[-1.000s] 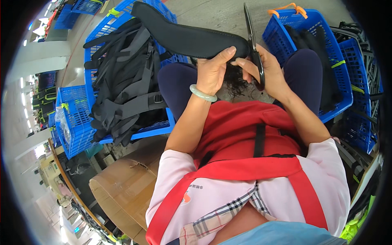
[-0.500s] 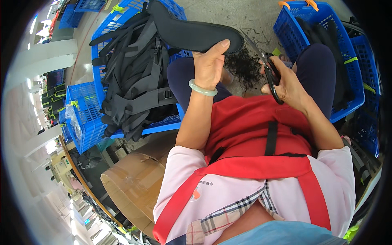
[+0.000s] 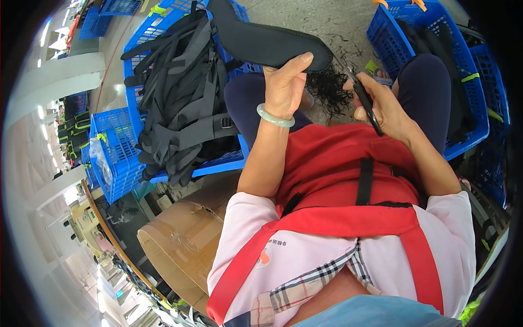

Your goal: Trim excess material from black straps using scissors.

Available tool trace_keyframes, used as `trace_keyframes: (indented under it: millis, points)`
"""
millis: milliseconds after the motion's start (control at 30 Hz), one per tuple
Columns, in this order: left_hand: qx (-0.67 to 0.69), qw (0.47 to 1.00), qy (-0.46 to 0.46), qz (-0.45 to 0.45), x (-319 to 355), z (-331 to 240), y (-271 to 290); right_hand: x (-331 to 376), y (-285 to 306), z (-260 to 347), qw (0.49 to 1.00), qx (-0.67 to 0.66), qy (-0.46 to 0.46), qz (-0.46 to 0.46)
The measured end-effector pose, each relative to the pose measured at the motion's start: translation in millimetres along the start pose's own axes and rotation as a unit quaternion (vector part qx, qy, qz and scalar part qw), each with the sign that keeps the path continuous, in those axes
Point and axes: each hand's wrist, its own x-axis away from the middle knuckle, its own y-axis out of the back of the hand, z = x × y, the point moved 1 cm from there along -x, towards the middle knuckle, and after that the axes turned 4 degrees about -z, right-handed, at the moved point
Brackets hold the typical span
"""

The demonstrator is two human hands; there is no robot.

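Observation:
A black padded strap (image 3: pixel 272 46), curved and with a rounded end, is pinched in my left hand (image 3: pixel 284 87), the thumb lying on top near its lower edge. My right hand (image 3: pixel 385 109) grips a pair of scissors (image 3: pixel 364 97) with black handles. Their metal blades point up and left and reach the strap's rounded end; whether they touch its edge I cannot tell. The strap's other end runs up toward the blue crate (image 3: pixel 244 155) on the left, where a heap of black and grey straps (image 3: pixel 182 103) lies.
Dark trimmings (image 3: pixel 329 90) litter the floor between my knees. At the right stands another blue crate (image 3: pixel 395 43) with black pieces inside. A smaller blue basket (image 3: pixel 117 158) and a cardboard box (image 3: pixel 182 240) are at the left. A red apron (image 3: pixel 332 158) covers my lap.
The scissors have turned, their handles now showing more edge-on and closer together. The strap and my left hand have shifted slightly to the right in the view.

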Motion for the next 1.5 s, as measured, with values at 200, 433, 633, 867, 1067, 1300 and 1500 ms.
trace_keyframes:
  millis: [200, 433, 633, 867, 1067, 1300, 1500]
  points:
    - [-0.002, 0.999, 0.009, -0.04, -1.2, -1.1, 2.1, -0.3, -0.2, -2.3, 0.994, -0.084, -0.066, 0.029]
    - [-0.041, 0.999, 0.021, -0.008, -1.4, -0.3, 10.0, -0.7, 12.9, -0.3, 0.999, 0.019, -0.046, 0.018]
    - [-0.12, 0.99, 0.017, 0.079, -1.3, 1.9, 24.0, 2.3, 16.9, 5.6, 0.997, 0.064, -0.043, 0.015]
    - [-0.039, 0.997, 0.054, -0.046, -0.3, 7.9, 1.9, 6.5, 19.5, 5.2, 0.994, 0.086, -0.062, 0.016]
    - [-0.102, 0.994, 0.033, -0.012, 0.8, 6.5, 6.9, 8.7, 17.7, 11.4, 0.989, 0.136, -0.032, 0.038]
    - [-0.11, 0.992, 0.057, -0.005, 2.5, 6.8, 2.8, 7.8, 14.1, 9.3, 0.984, 0.173, -0.033, 0.028]
    - [-0.096, 0.994, 0.056, 0.008, 3.1, 6.6, 4.3, 7.8, 14.9, 2.5, 0.994, 0.09, -0.048, 0.04]
